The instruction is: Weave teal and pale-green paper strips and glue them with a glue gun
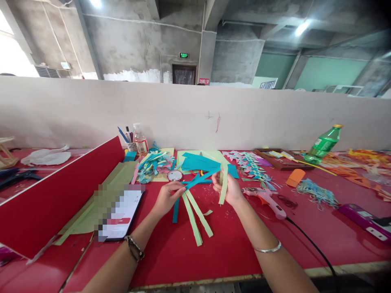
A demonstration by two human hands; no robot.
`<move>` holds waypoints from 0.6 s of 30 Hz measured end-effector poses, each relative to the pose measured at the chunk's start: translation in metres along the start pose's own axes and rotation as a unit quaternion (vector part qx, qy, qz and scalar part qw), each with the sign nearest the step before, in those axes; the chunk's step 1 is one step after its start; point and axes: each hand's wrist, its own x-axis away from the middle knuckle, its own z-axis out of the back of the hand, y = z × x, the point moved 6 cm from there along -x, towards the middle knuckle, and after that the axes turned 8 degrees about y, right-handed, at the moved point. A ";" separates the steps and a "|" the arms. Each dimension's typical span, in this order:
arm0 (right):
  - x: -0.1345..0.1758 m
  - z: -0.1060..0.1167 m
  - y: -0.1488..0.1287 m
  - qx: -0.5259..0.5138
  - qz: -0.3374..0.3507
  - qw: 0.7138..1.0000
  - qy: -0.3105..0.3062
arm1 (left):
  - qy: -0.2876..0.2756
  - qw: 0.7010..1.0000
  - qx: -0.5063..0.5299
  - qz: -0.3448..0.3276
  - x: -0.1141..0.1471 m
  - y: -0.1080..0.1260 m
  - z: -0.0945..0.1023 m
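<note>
Between my hands runs a blue paper strip (200, 179), slanting up to the right. My left hand (169, 198) pinches its lower left end between thumb and fingers. With my right hand (228, 188) I grip the upper right end, and a pale green paper strip (225, 185) hangs down over those fingers. More pale green strips (194, 217) lie fanned on the red table below my hands, near a short blue strip (176, 211). Behind my hands, wide blue paper pieces (200, 162) rest on pale green sheets.
A pink glue gun (269, 201) with a black cord lies right of my right hand. Left are a phone (125, 213) and a red divider (67, 191). Cut strips (155, 165) are heaped behind, beside a round tin (174, 175). A green bottle (324, 144) leans at back right.
</note>
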 end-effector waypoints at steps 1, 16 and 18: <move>0.000 0.001 0.000 -0.001 -0.001 1.000 -0.002 | -0.002 1.000 0.003 -0.001 0.000 0.000 0.000; 0.002 0.001 0.007 0.027 -0.029 0.999 -0.001 | -0.034 0.999 0.009 -0.025 0.002 0.001 -0.005; 0.003 0.000 0.008 0.035 -0.027 0.999 -0.009 | -0.033 0.999 0.009 -0.024 0.002 0.000 -0.006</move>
